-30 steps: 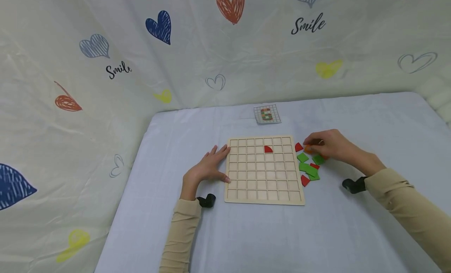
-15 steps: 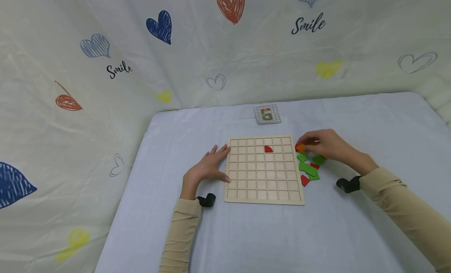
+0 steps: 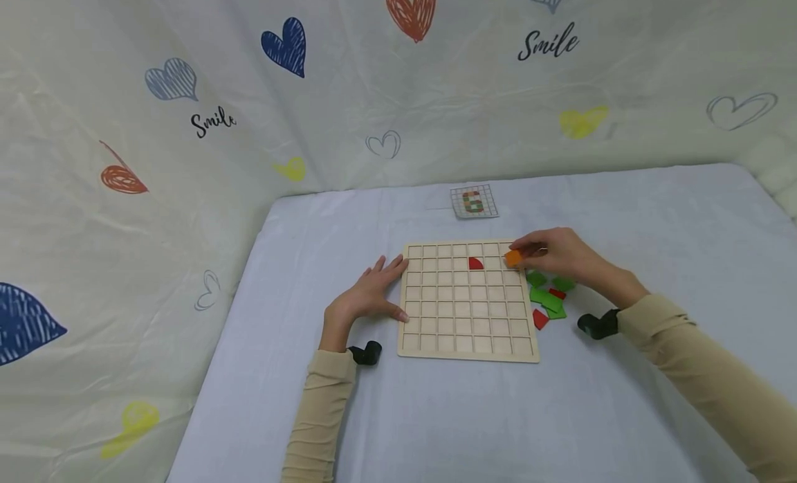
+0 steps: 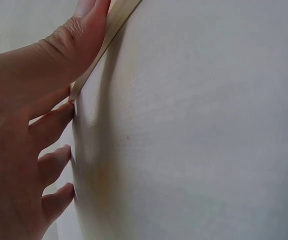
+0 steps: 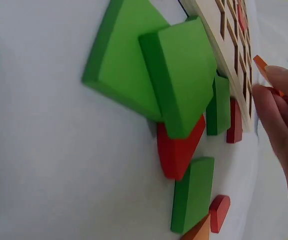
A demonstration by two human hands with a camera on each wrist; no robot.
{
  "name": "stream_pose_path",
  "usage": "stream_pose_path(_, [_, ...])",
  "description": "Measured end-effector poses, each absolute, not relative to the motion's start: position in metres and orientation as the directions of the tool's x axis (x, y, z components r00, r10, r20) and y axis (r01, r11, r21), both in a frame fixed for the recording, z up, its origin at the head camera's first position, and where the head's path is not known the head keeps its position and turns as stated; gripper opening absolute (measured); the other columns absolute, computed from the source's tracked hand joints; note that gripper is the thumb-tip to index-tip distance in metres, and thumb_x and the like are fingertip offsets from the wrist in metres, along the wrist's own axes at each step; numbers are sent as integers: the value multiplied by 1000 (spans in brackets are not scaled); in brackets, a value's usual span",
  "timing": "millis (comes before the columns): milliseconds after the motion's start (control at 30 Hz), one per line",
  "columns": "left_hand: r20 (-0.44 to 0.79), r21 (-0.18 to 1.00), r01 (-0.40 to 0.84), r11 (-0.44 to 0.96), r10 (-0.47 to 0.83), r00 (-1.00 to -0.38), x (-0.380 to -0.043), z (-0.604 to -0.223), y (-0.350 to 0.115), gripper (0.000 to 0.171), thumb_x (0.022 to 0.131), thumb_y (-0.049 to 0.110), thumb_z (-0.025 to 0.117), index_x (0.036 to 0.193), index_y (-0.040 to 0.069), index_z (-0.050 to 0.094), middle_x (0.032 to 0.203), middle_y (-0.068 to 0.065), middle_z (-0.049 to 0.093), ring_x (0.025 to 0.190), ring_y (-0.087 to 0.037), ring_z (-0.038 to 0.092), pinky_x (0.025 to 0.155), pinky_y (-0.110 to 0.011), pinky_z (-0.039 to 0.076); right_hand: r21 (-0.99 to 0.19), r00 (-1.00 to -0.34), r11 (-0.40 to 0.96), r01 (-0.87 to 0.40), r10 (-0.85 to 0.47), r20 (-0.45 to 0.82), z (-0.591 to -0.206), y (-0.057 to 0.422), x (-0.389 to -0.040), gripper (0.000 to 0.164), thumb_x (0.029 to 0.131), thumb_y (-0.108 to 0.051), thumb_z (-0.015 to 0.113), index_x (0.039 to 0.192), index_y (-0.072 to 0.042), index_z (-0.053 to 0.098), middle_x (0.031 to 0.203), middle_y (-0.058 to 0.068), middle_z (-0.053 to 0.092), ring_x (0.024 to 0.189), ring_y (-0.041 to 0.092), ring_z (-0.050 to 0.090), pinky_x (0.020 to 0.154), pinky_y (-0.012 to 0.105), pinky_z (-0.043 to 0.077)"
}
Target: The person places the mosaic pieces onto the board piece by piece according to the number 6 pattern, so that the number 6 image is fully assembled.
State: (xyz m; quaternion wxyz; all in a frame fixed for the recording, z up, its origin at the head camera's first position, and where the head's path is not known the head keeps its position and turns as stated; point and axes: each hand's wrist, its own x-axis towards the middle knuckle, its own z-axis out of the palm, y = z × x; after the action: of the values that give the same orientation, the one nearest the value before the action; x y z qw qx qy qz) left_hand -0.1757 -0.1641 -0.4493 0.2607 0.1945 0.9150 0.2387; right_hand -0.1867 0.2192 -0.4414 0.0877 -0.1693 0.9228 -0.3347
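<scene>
A pale wooden grid board (image 3: 462, 310) lies flat on the white-covered table, with one red quarter-round tile (image 3: 476, 263) set in a cell of its second row. My left hand (image 3: 367, 294) rests against the board's left edge, fingers spread, thumb and fingertips at the rim. Between thumb and fingers my right hand (image 3: 563, 253) pinches an orange tile (image 3: 513, 258) over the board's upper right corner. In the right wrist view the orange tile (image 5: 260, 66) shows edge-on in the pinch. Green tiles (image 3: 545, 298) and red tiles (image 3: 540, 320) lie loose beside the board's right edge.
Behind the board lies a small gridded card (image 3: 474, 202) with a coloured figure 6 printed on it. A black wrist camera (image 3: 599, 324) sits at the right cuff, another wrist camera (image 3: 366, 353) at the left. A printed cloth (image 3: 336, 88) hangs behind and to the left.
My right hand has moved left with the orange tile, from the loose pile to over the board's upper right corner. The left hand stays at the board's edge.
</scene>
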Motion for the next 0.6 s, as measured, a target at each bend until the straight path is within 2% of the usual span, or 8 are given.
stream_pose_path(133, [-376, 557, 231, 797, 491, -786, -175, -448, -165, 116, 78, 29, 92, 166, 17, 18, 174, 2, 9, 161, -28, -6, 131, -49, 1, -647, -928, 720, -249, -370, -54, -441, 213, -188, 33, 90, -10, 78, 120, 3, 73, 110, 16, 75, 95, 28, 68, 85, 33, 59])
stream_pose_path(233, [-375, 560, 232, 795, 493, -785, -175, -449, -165, 116, 78, 29, 92, 166, 17, 18, 174, 1, 8, 161, -28, -6, 131, -49, 1, -653, -923, 711, -262, -381, -45, -441, 208, -189, 33, 90, -11, 79, 119, 3, 73, 108, 15, 74, 94, 26, 67, 83, 29, 57])
stream_pose_path(600, [-374, 547, 243, 801, 494, -785, -176, -449, -164, 116, 78, 28, 91, 166, 15, 17, 174, -1, 8, 161, -29, -5, 131, -50, 1, -662, -910, 689, -294, -414, -28, -440, 187, -195, 34, 90, -18, 81, 118, 0, 74, 106, 11, 75, 94, 24, 65, 88, 39, 57])
